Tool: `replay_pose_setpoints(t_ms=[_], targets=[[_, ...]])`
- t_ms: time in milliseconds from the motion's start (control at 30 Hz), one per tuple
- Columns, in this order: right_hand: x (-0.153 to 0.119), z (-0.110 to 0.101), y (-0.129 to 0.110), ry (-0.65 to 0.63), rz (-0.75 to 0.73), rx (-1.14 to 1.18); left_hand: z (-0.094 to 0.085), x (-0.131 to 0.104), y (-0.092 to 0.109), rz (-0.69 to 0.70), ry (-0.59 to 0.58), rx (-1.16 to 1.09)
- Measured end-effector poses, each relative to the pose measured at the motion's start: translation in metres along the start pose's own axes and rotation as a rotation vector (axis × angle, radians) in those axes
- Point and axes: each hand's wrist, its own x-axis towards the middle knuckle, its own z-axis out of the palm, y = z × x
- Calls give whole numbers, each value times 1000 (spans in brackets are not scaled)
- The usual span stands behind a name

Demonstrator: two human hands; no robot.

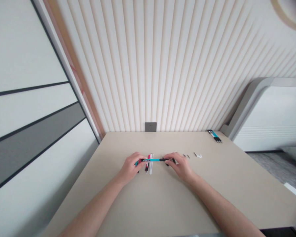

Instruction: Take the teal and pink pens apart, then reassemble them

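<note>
A blue and black pen (154,160) is held level between my two hands, above the tabletop. My left hand (133,164) pinches its left end, and my right hand (180,164) grips the black part at the right end. Beneath the pen lie a red and black pen (147,166) and thin white sticks (151,167), side by side. Small dark pieces show partly under both hands, too hidden to name.
Small dark pieces (188,156) and a white scrap (199,156) lie right of my right hand. Several blue, white and black pens (214,136) rest at the table's (143,204) back right corner. A dark socket (151,126) is on the ribbed wall behind.
</note>
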Motion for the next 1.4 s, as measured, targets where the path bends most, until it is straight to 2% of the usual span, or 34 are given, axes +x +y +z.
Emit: replay_pose_setpoints(t_ms=[333, 667, 933, 1233, 1400], targets=[[-1, -1, -3, 31, -49, 82, 3, -2, -4, -45, -55, 0], [-1, 2, -1, -44, 165, 111, 4, 0, -3, -6, -30, 48], [1, -5, -6, -132, 17, 31, 0, 1, -1, -88, 32, 87], [1, -8, -1, -29, 82, -23, 0, 0, -1, -99, 5, 56], [4, -15, -6, -15, 5, 51, 1, 1, -1, -152, 25, 55]])
